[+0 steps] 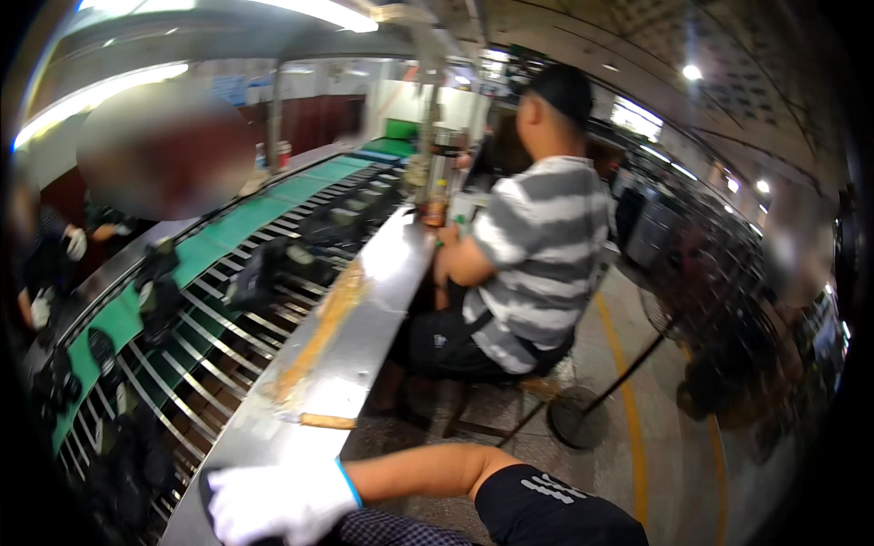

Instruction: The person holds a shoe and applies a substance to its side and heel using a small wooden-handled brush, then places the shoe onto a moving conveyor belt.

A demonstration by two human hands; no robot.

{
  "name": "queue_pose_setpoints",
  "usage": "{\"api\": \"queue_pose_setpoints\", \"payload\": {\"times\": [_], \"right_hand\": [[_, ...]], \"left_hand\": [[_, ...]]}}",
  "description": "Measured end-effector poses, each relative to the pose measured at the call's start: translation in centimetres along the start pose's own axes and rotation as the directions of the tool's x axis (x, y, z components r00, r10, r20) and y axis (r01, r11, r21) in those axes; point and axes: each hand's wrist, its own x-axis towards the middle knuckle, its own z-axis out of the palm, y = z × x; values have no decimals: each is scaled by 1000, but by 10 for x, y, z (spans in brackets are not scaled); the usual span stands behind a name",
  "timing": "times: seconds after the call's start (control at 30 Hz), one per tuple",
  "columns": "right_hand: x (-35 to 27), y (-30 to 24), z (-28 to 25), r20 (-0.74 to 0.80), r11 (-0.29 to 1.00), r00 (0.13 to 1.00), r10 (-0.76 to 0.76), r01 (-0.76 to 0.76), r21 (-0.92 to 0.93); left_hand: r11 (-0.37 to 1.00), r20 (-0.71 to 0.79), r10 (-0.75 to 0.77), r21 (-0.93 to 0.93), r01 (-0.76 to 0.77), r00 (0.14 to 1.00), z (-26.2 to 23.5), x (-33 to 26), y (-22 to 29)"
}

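In the head view, the right arm is brought in from the lower right. Its upper part is covered by a dark sleeve [546,502] with pale stripes, the elbow is bent, and the bare forearm [414,470] is laid almost level across the lower edge toward the left. The right hand [278,503] is covered by a white glove with a blue cuff and is held low at the near end of a metal ledge [339,378]. The glove is blurred and its fingertips cannot be made out, so whether the hand is open, closed or gripping cannot be told. A dark rounded thing [208,500] is seen at the glove's left edge, partly covered by it; whether it is held or only touched cannot be told. The left hand is not shown. Checked cloth [396,530] is seen just below the forearm.

Beyond the hand, a tan strip [328,421] is laid across the ledge. To the left, dark shoes [159,296] are spread over a slatted conveyor and a green belt [202,250]. Farther up the ledge, a co-worker [546,246] in a striped shirt is seated.
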Motion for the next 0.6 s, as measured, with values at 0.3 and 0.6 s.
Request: {"api": "queue_pose_setpoints", "payload": {"times": [0.3, 0.6], "right_hand": [[-154, -9, 178, -70, 97, 115, 991, -250, 963], [-229, -39, 234, 324, -316, 56, 944, -120, 941]], "left_hand": [[529, 25, 200, 839, -129, 979, 33, -19, 49], [142, -457, 828, 732, 666, 326, -136, -109, 81]]}}
